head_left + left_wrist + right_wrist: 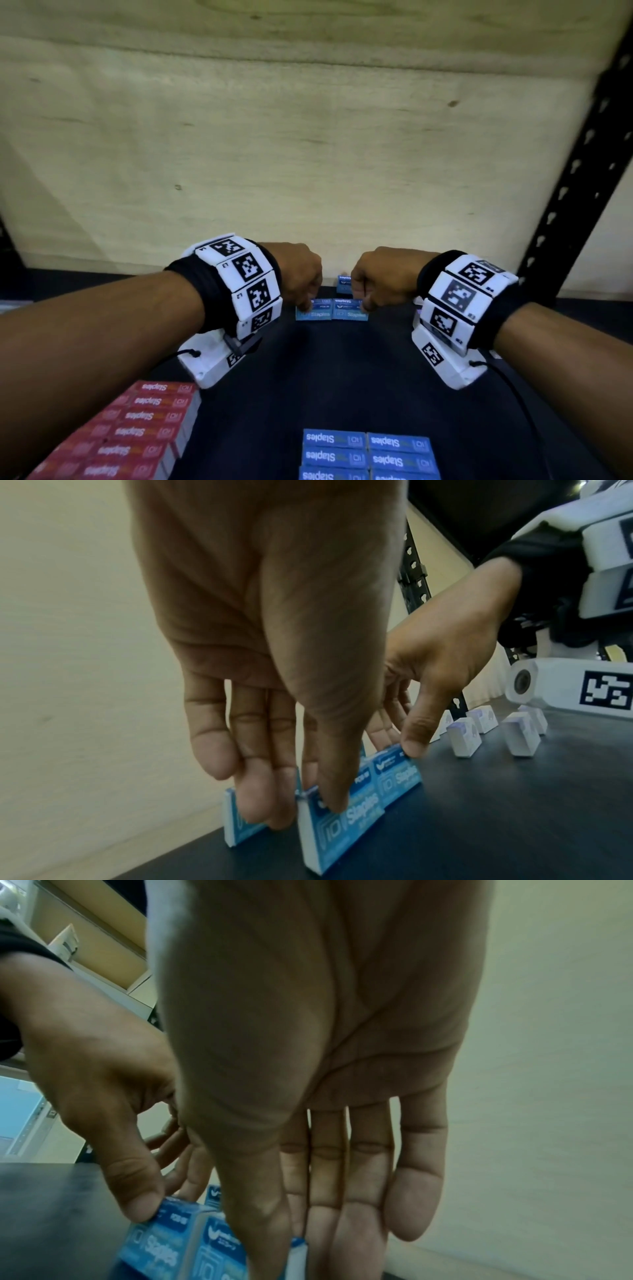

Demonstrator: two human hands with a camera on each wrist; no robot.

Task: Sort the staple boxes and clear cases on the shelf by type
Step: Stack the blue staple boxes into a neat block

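1. Staple boxes, blue, standing pair (331,309): two boxes upright and side by side, touching, near the back of the dark shelf (342,377), close to the pale back wall (308,154). Both hands are on them.
2. Left hand (297,275): thumb on the front face and fingers behind the left box of the pair, pinching it; the left wrist view shows this plainly.
3. Right hand (373,277): thumb on the front upper edge of the right box, fingers down behind it, pinching it likewise.
4. Further blue boxes (343,283): at least one stands just behind the pair; the left wrist view shows another upright behind the left fingers.
5. Blue group, sorted (368,454): boxes lying flat in two neat columns at the shelf's near edge.
6. Red group, sorted (137,435): boxes lying flat in a tidy block at the near left.
7. Small pale cases (493,730): several standing loosely spaced to the right; whether they are grouped cannot be told.
8. Progress, as judged: well along. Red and blue blocks are formed; the blue boxes at the back remain to be joined to their group, and the cases may need gathering.
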